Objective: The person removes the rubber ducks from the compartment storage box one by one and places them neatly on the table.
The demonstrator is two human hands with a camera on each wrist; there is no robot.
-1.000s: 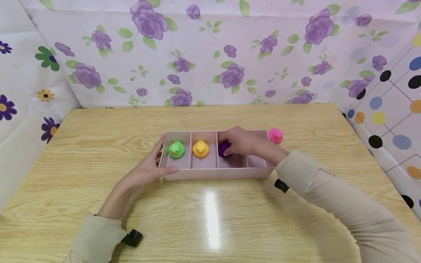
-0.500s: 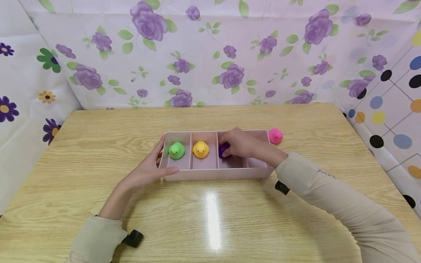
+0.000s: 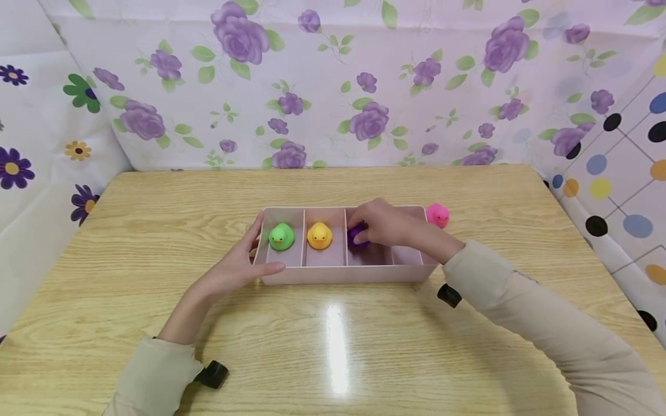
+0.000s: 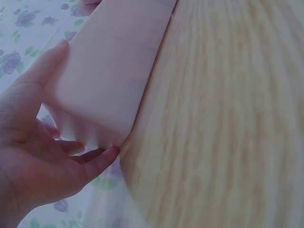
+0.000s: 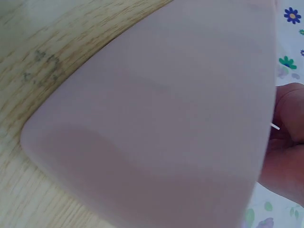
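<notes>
A pale pink divided box [image 3: 346, 275] stands on the table with a green rubber duck [image 3: 281, 237] in its left compartment and a yellow rubber duck [image 3: 319, 236] in the one beside it. My left hand [image 3: 231, 268] holds the box's left end, thumb along the front wall and fingers against the end wall [image 4: 83, 128]. Reaching into the third compartment, my right hand [image 3: 382, 224] pinches a purple rubber duck [image 3: 356, 237], mostly hidden by the fingers. In the right wrist view the box wall [image 5: 156, 109] hides most of that hand.
Just outside the box's right end sits a pink rubber duck [image 3: 438, 215]. The wooden table [image 3: 260, 346] ends at a flowered cloth backdrop [image 3: 322, 75]. Patterned cloth also hangs at both sides.
The right hand stays at the third compartment with the purple rubber duck, moving only slightly. The left hand keeps its hold on the box; the head view shifts a little.
</notes>
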